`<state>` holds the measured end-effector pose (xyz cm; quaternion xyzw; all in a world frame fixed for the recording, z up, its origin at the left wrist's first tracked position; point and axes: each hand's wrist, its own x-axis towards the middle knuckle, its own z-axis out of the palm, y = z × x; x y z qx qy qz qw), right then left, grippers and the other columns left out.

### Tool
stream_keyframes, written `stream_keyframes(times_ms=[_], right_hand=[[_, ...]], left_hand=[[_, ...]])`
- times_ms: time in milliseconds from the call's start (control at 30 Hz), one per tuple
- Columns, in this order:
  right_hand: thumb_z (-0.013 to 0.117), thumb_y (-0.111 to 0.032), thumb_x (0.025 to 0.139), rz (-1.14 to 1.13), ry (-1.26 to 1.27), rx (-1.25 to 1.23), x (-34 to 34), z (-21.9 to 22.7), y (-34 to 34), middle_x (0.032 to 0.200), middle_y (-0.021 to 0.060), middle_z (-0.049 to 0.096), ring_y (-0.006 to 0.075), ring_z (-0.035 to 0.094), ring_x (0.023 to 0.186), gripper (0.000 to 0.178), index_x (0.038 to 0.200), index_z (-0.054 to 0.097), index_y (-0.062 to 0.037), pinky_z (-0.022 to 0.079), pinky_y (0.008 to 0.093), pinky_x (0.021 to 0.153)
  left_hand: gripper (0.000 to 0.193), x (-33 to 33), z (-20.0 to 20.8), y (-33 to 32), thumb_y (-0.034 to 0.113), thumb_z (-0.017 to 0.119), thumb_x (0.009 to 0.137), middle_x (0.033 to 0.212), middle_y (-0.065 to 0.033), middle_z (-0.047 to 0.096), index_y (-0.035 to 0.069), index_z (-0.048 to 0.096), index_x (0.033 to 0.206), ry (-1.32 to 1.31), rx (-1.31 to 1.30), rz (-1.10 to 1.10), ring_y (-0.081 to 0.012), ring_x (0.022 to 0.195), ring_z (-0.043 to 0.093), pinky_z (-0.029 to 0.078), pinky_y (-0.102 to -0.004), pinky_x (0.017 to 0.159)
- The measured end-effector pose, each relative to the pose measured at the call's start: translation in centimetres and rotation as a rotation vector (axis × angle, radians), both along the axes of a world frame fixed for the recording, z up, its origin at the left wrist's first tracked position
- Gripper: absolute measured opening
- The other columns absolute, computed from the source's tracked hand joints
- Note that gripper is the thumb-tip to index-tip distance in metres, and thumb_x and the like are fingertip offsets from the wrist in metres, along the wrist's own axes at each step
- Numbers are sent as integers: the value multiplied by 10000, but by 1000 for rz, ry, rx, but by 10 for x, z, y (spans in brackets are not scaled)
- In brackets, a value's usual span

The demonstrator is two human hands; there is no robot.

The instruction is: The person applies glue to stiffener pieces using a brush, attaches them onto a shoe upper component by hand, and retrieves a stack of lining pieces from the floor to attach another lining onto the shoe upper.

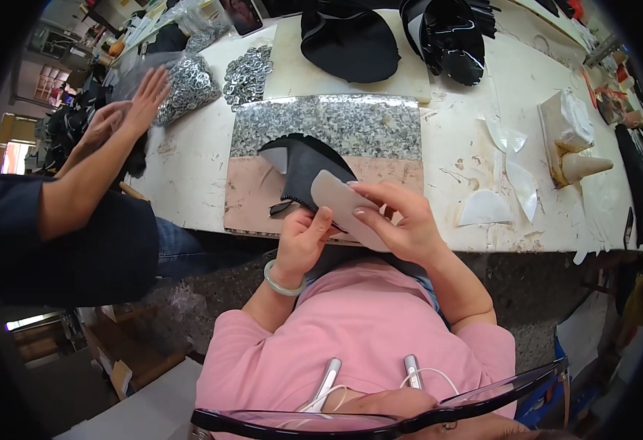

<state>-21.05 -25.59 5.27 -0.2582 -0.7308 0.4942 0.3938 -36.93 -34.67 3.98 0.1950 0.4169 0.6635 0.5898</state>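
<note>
A black leather piece [313, 170] with a serrated edge and a pale patch at its far left corner lies angled over the front of the work surface. My left hand [299, 242] is closed on its near end, thumb uppermost by the edge of a translucent white curved sheet [338, 200]. Fingers and thumb of my right hand [403, 222] pinch this sheet from the right. The sheet is tilted above the leather and hides part of it. Beneath them are a tan board [252, 194] and a speckled stone slab [329, 126].
At left, a co-worker's raised hand [145, 103] is beside a bag of metal rings [188, 86]; loose rings [248, 73] lie nearby. Black pieces [351, 48] lie at the back. Right: white cut sheets [486, 207] and a glue-stained block with a cone [584, 167].
</note>
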Motion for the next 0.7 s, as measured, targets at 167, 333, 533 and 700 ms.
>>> stream_keyframes(times_ms=[167,333,533,700], right_hand=[[702,-51,757,5,-22,-86,11,20,12,795,49,621,129,579,684,144,887,642,-38,421,245,550],[711,-15,779,6,119,-215,26,30,27,822,23,629,75,571,719,108,861,641,-19,436,204,570],[703,64,753,5,196,-239,43,31,31,845,35,615,88,580,772,147,864,631,1,495,212,662],[702,91,741,60,182,-243,49,20,31,861,46,607,94,577,784,164,860,621,12,508,216,685]], left_hand=[[374,-31,-18,17,335,500,973,852,-50,643,-12,632,924,443,10,-265,-77,743,583,473,-219,624],[510,-22,55,69,484,407,969,817,-58,638,17,604,920,122,-51,-441,-112,704,609,499,-232,652],[551,-22,64,102,537,411,947,837,-87,655,25,613,933,311,-94,-681,-146,735,645,523,-263,659],[571,-17,45,102,563,413,936,803,-71,638,32,618,894,170,-165,-686,-133,689,617,514,-258,640]])
